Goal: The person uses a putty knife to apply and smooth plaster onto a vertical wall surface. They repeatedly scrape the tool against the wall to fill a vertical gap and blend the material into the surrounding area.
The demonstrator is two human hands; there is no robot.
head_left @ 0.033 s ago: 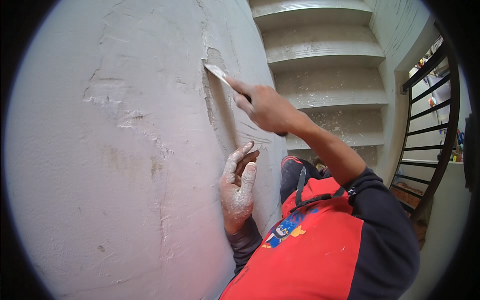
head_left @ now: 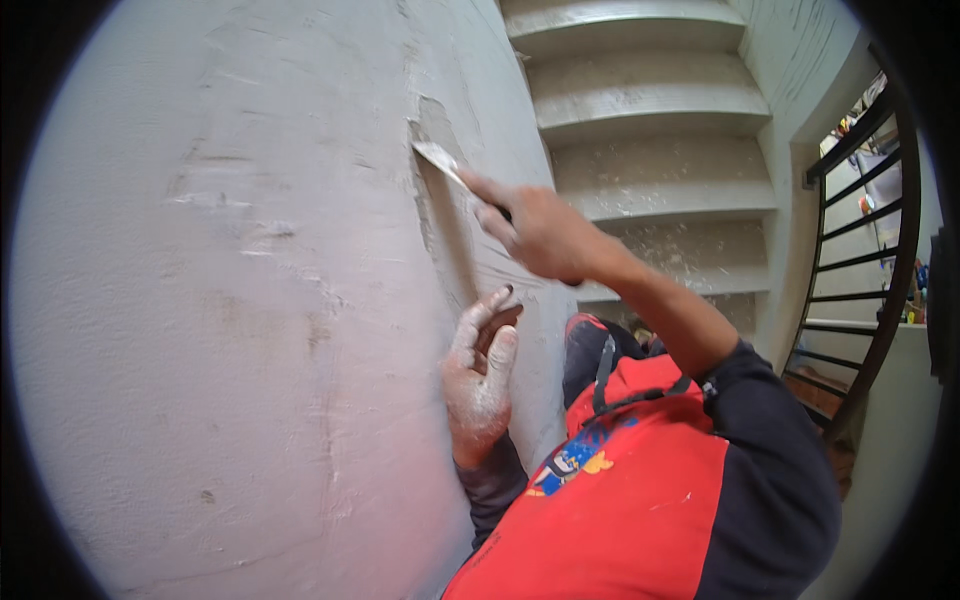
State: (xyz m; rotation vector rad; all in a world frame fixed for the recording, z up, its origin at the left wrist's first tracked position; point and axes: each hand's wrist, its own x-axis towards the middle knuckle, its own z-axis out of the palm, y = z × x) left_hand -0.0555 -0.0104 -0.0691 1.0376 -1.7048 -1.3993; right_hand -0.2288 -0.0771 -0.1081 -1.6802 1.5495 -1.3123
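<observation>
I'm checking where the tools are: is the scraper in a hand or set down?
In hand: the right hand grips the scraper, its tip at the wall.

Soft, quite even light is falling on the wall point(head_left: 250, 420), which is looking bluish grey toward its left edge and pinkish lower down, near the red shirt point(head_left: 620, 500). A soft, shadow-like band is running below the scraper point(head_left: 436, 158). Slight blur is softening the right hand point(head_left: 545, 234) and the wall's fine marks. Behind the railing point(head_left: 857, 259), brighter light is showing. The fisheye lens is bending straight edges, and black is filling the corners.
</observation>
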